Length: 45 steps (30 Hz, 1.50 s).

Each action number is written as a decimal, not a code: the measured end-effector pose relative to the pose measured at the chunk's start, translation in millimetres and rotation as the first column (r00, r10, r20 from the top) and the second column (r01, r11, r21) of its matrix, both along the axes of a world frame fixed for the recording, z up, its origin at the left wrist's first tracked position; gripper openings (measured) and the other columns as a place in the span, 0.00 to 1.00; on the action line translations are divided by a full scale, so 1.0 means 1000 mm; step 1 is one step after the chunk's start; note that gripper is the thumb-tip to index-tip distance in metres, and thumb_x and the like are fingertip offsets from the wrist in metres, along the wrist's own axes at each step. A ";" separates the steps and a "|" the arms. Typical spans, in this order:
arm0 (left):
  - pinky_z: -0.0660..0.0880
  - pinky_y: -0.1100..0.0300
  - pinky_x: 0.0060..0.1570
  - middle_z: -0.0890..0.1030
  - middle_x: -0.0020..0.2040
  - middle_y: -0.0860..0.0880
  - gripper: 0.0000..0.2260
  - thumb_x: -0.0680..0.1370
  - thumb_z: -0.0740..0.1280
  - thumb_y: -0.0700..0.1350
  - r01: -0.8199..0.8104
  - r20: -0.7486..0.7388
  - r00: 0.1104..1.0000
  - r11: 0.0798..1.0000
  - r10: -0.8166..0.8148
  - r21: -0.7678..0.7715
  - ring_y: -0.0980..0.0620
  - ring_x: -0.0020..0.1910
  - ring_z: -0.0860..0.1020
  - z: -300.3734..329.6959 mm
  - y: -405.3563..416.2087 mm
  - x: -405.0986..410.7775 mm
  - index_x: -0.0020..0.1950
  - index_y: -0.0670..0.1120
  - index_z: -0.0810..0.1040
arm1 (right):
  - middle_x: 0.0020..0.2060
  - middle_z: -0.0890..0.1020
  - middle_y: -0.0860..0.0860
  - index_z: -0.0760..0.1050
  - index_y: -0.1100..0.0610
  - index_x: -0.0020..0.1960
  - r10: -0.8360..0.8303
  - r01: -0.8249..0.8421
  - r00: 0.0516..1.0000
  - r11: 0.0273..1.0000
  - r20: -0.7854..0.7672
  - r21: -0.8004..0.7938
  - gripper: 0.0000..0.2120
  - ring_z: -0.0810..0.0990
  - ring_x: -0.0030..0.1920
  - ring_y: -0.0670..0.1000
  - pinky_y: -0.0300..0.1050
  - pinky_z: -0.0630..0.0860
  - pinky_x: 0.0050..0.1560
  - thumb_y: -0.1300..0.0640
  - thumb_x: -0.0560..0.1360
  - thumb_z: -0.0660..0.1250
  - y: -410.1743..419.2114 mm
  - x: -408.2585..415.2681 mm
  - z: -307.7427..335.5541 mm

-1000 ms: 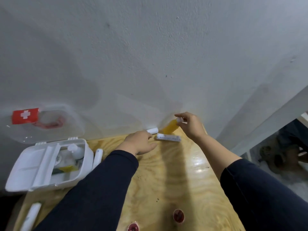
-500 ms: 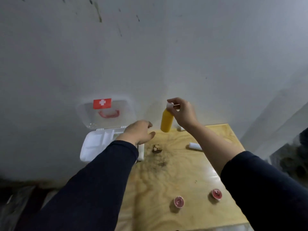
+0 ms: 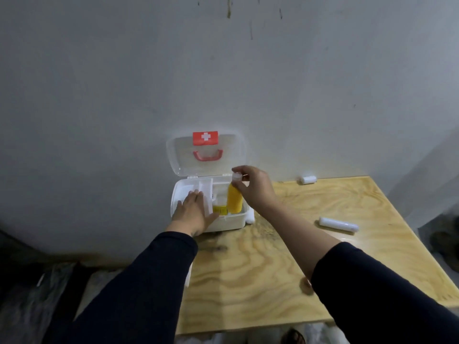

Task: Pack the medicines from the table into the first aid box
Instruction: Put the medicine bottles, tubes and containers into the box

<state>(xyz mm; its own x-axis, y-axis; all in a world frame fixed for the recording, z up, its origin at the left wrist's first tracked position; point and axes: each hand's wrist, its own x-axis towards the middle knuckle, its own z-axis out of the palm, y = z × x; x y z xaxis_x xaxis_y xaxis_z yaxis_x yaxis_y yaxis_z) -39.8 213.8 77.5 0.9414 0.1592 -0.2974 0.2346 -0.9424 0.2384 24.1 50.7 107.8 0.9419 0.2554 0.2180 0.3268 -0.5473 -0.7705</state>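
Head-worn view, forward and downward.

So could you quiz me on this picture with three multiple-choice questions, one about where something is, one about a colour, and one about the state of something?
1. Where is the bottle that the right hand holds?
A. Lying on the table's far right corner
B. Over the open first aid box, held by its cap
C. On the floor

2. What colour is that bottle's body?
A. Yellow-orange
B. Blue
C. Green

3. What state is the box lid in?
A. Shut and latched
B. Taken off, lying on the table
C. Raised open against the wall

Answers:
1 B, the fingers pinch the white cap and the bottle hangs upright at the box's right side.
2 A, the body is plainly yellow-orange under a white cap.
3 C, the clear lid with its red cross label stands upright behind the box, while the left hand rests flat on the box's left part.
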 end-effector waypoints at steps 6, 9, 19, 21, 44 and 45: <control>0.44 0.47 0.77 0.42 0.81 0.47 0.38 0.80 0.54 0.62 0.000 -0.042 0.999 0.997 -0.003 -0.073 0.49 0.79 0.42 -0.015 0.004 -0.003 0.80 0.42 0.42 | 0.55 0.82 0.52 0.78 0.56 0.58 0.002 -0.005 1.000 0.981 -0.017 -0.195 0.14 0.80 0.54 0.53 0.50 0.79 0.53 0.63 0.73 0.67 0.007 -0.010 -0.040; 0.44 0.47 0.77 0.41 0.81 0.47 0.38 0.80 0.54 0.62 0.002 -0.043 0.999 0.996 -0.006 -0.090 0.49 0.79 0.42 -0.017 0.006 -0.002 0.80 0.42 0.42 | 0.55 0.82 0.52 0.78 0.55 0.58 -0.024 0.020 1.000 0.973 -0.012 -0.231 0.13 0.81 0.53 0.53 0.51 0.80 0.51 0.62 0.74 0.66 0.010 -0.011 -0.050; 0.43 0.45 0.77 0.41 0.81 0.47 0.35 0.81 0.51 0.60 0.010 -0.074 0.997 0.999 -0.012 -0.033 0.50 0.79 0.41 -0.016 0.003 0.000 0.80 0.42 0.41 | 0.57 0.81 0.55 0.76 0.60 0.61 -0.156 0.149 0.988 0.967 -0.019 -0.206 0.14 0.79 0.57 0.54 0.46 0.76 0.56 0.60 0.75 0.67 -0.046 -0.009 -0.046; 0.42 0.45 0.77 0.41 0.81 0.46 0.34 0.82 0.50 0.59 0.016 -0.065 0.998 1.000 -0.016 0.005 0.49 0.80 0.42 -0.016 -0.001 0.002 0.80 0.42 0.42 | 0.56 0.81 0.56 0.77 0.60 0.61 -0.178 0.162 0.983 0.946 -0.034 -0.282 0.15 0.79 0.56 0.55 0.44 0.73 0.56 0.62 0.75 0.68 -0.072 -0.011 -0.048; 0.42 0.48 0.77 0.41 0.80 0.45 0.37 0.80 0.46 0.65 0.006 0.000 1.000 0.995 -0.006 0.104 0.49 0.79 0.42 -0.038 -0.008 0.004 0.80 0.41 0.43 | 0.50 0.81 0.53 0.79 0.56 0.52 -0.272 0.115 0.959 0.639 -0.084 -0.761 0.11 0.79 0.53 0.58 0.44 0.69 0.41 0.63 0.75 0.60 -0.181 -0.049 -0.108; 0.42 0.48 0.77 0.41 0.80 0.45 0.37 0.80 0.46 0.65 0.005 0.003 1.000 0.994 -0.006 0.105 0.49 0.79 0.42 -0.038 -0.008 0.004 0.80 0.42 0.43 | 0.49 0.81 0.53 0.79 0.56 0.52 -0.263 0.121 0.962 0.650 -0.073 -0.751 0.10 0.79 0.52 0.58 0.45 0.70 0.41 0.61 0.75 0.61 -0.172 -0.044 -0.108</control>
